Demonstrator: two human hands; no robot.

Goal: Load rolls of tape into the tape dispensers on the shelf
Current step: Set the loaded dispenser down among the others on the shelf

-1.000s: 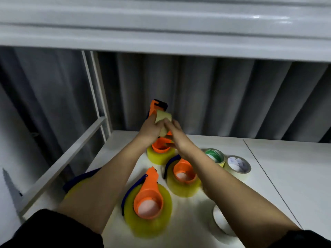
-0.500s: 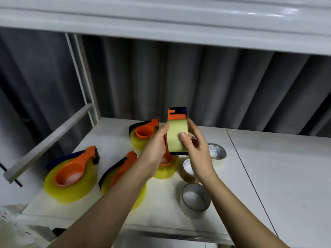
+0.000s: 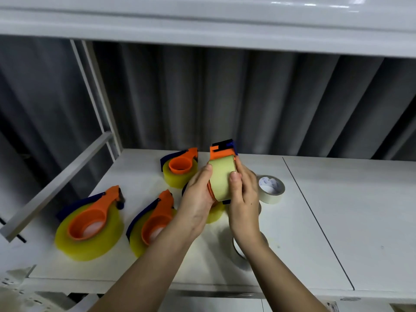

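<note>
Your fingers are curling round one orange tape dispenser (image 3: 221, 152) carrying a pale yellow tape roll (image 3: 221, 179), lifted above the white shelf (image 3: 337, 221): your left hand (image 3: 198, 199) is gripping its left side, your right hand (image 3: 244, 194) its right, thumb pressing the tape. Three loaded dispensers (image 3: 90, 221) are lying to the left, and a loose white roll (image 3: 271, 189) is sitting just right.

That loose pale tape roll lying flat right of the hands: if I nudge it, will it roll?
Probably not: the pale tape roll lies flat on the shelf, open core up, so it should slide. It looks thin and hollow, likely light. Tipped on edge, it could roll.
</note>
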